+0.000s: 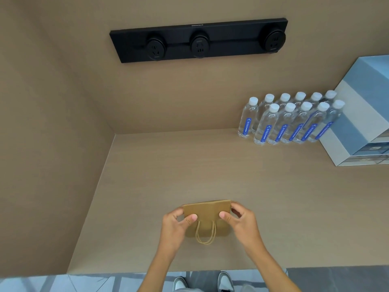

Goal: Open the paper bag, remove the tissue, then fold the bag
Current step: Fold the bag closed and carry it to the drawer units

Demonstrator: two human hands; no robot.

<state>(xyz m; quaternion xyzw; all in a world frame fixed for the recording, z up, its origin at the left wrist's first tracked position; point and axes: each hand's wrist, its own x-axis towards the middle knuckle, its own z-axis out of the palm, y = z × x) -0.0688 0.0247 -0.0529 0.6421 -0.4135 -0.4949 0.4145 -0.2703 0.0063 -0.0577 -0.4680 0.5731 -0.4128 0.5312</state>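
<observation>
Fingers (190, 218) of both hands pinching the flattened paper bag (207, 211), long axis left-right, handles (205, 234) toward the person.

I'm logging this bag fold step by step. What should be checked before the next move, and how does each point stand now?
1. Both hands on the paper bag: ok. The left hand and right hand each pinch a side edge, thumbs on the front.
2. Bag flattened: ok, it looks flat and folded over.
3. Tissue removed: cannot tell; none is in view.
4. Handles free: ok, they hang loose below the fold toward the person.
5. Counter space around the bag: ok; the water bottles and box stand well off to the far right.
</observation>
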